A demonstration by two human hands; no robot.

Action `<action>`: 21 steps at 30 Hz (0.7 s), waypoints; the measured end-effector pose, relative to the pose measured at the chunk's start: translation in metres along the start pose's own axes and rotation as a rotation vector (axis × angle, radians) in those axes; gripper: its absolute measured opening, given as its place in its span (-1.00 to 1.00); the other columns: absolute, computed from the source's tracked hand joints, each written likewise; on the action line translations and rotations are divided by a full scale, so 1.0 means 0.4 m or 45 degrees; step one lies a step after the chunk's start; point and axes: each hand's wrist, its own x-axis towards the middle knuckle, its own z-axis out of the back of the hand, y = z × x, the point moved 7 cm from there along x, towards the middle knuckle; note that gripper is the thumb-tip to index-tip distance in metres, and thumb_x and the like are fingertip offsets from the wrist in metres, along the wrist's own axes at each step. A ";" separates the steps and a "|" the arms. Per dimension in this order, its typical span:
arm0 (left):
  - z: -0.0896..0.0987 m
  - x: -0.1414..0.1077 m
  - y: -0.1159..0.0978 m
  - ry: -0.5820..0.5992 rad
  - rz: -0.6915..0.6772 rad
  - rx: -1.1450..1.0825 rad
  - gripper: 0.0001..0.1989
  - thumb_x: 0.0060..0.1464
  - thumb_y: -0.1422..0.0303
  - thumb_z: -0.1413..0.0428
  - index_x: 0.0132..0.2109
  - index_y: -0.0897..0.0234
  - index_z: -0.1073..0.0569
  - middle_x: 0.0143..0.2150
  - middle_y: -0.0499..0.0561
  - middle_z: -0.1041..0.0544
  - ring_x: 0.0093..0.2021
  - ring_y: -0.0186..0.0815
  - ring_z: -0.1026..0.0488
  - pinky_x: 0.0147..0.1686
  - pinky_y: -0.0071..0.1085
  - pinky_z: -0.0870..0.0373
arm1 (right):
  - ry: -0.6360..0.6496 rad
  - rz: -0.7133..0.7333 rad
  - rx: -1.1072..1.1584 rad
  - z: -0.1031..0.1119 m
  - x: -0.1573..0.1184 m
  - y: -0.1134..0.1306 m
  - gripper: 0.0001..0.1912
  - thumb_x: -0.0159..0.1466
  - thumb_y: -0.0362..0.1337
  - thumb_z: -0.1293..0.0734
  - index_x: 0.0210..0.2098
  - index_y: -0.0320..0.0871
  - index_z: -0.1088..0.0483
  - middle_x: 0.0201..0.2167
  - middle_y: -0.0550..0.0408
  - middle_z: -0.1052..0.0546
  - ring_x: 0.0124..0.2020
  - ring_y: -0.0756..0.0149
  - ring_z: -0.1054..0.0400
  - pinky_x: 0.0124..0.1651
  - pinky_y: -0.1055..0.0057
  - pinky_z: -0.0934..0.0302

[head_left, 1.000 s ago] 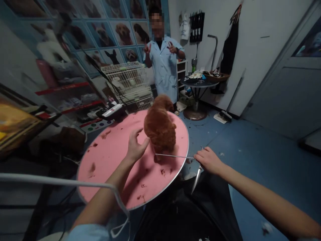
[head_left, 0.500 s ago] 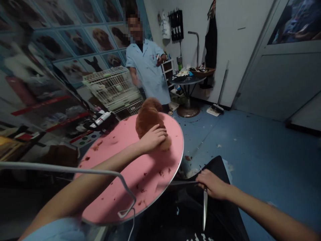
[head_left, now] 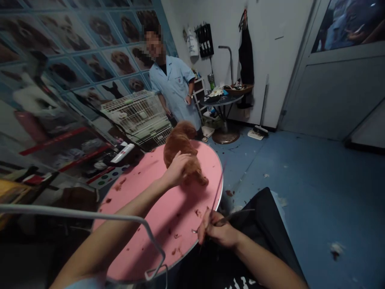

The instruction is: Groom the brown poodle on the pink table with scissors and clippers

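Observation:
A small brown curly-coated dog (head_left: 177,142) is on the round pink grooming table (head_left: 144,224), its rear toward me. My left hand (head_left: 178,168) lies on its lower back, fingers stretched over the fur and the thumb side partly hidden. Near the table's front right rim, my right hand (head_left: 217,229) is closed around grooming scissors (head_left: 218,188), a thin blade slanting up and blurred. A second slim grey metal length (head_left: 242,212) sticks out rightward from the same hand; whether it belongs to the scissors I cannot tell.
A bent grey metal arm (head_left: 120,216) crosses the near left side. Brown hair clippings (head_left: 120,184) lie on the table. Beyond it stand a person in a light blue coat (head_left: 176,88), a wire cage (head_left: 138,112) and another round table (head_left: 221,100). A black apron (head_left: 264,224) covers my lap.
My right hand has moved left to the table rim, and the blade now points upward. The dog has shifted slightly, showing a hind leg. My left hand stays on its back.

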 end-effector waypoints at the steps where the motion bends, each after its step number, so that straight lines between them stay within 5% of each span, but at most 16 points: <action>1: -0.004 0.002 0.006 0.000 0.005 -0.005 -0.51 -0.22 0.46 -0.04 -0.04 0.28 -0.46 0.02 0.19 -0.50 0.11 0.00 -0.35 0.29 0.08 0.15 | -0.119 -0.008 0.005 0.021 -0.005 0.003 -0.46 0.03 0.18 -0.43 -0.44 -0.10 -0.17 -0.60 0.18 -0.47 -0.57 0.40 -0.32 -0.39 0.43 -0.15; 3: -0.015 0.007 0.020 0.009 0.002 -0.015 -0.51 -0.26 0.46 -0.03 -0.07 0.27 -0.47 0.00 0.17 -0.51 0.10 0.00 -0.35 0.29 0.08 0.16 | -0.279 -0.086 -0.023 0.038 0.003 -0.008 -0.44 -0.03 0.19 -0.46 -0.43 -0.11 -0.20 -0.62 0.21 -0.45 -0.59 0.40 -0.32 -0.40 0.42 -0.17; 7: -0.032 0.010 0.050 0.015 -0.017 -0.005 -0.48 -0.32 0.44 -0.02 -0.08 0.27 -0.48 -0.01 0.15 -0.51 0.12 0.00 -0.33 0.30 0.05 0.16 | -0.159 -0.157 -0.121 -0.023 0.024 -0.069 -0.43 -0.04 0.22 -0.44 -0.41 -0.13 -0.25 -0.63 0.19 -0.44 -0.56 0.35 -0.36 -0.38 0.38 -0.20; 10: -0.026 0.010 0.052 0.018 -0.047 0.000 -0.47 -0.30 0.45 -0.03 -0.06 0.29 -0.47 -0.02 0.16 -0.51 0.10 0.00 -0.34 0.29 0.04 0.11 | -0.408 -0.169 -0.027 0.000 -0.012 -0.143 -0.39 -0.02 0.29 -0.38 -0.35 -0.11 -0.23 -0.60 0.18 -0.46 -0.53 0.30 -0.40 -0.40 0.38 -0.21; 12: -0.019 0.011 0.041 0.031 -0.078 0.014 -0.48 -0.28 0.45 -0.03 -0.05 0.30 -0.46 -0.02 0.15 -0.51 0.07 -0.01 -0.36 0.28 0.05 0.08 | -0.539 -0.323 -0.071 0.030 -0.042 -0.196 -0.32 -0.05 0.37 -0.33 -0.34 -0.11 -0.21 -0.60 0.18 -0.44 -0.57 0.30 -0.39 -0.46 0.40 -0.19; 14: -0.013 0.015 0.028 0.040 -0.091 0.047 -0.49 -0.25 0.46 -0.03 -0.04 0.32 -0.46 -0.02 0.16 -0.51 0.06 -0.02 -0.37 0.27 0.04 0.05 | -0.462 -0.528 -0.220 0.040 -0.053 -0.227 -0.29 -0.04 0.41 -0.26 -0.38 -0.14 -0.21 -0.64 0.16 -0.43 -0.67 0.34 -0.33 -0.54 0.42 -0.15; 18: -0.004 0.026 0.002 0.005 -0.099 0.077 -0.54 -0.20 0.47 -0.01 -0.07 0.37 -0.46 -0.05 0.19 -0.53 0.04 -0.02 -0.40 0.24 0.03 -0.02 | -0.371 -0.683 -0.142 0.015 -0.034 -0.197 -0.39 0.06 0.29 -0.29 -0.31 -0.17 -0.22 -0.69 0.18 -0.42 -0.72 0.37 -0.29 -0.56 0.44 -0.12; 21: -0.001 0.032 -0.014 -0.041 -0.101 0.072 -0.58 -0.19 0.48 0.01 -0.11 0.35 -0.48 -0.07 0.17 -0.54 0.02 -0.02 -0.41 0.23 0.05 -0.02 | -0.414 -0.519 0.188 -0.045 0.023 -0.137 -0.38 -0.14 -0.11 -0.54 -0.20 -0.14 -0.20 -0.42 0.12 -0.54 -0.48 0.33 -0.44 -0.44 0.45 -0.17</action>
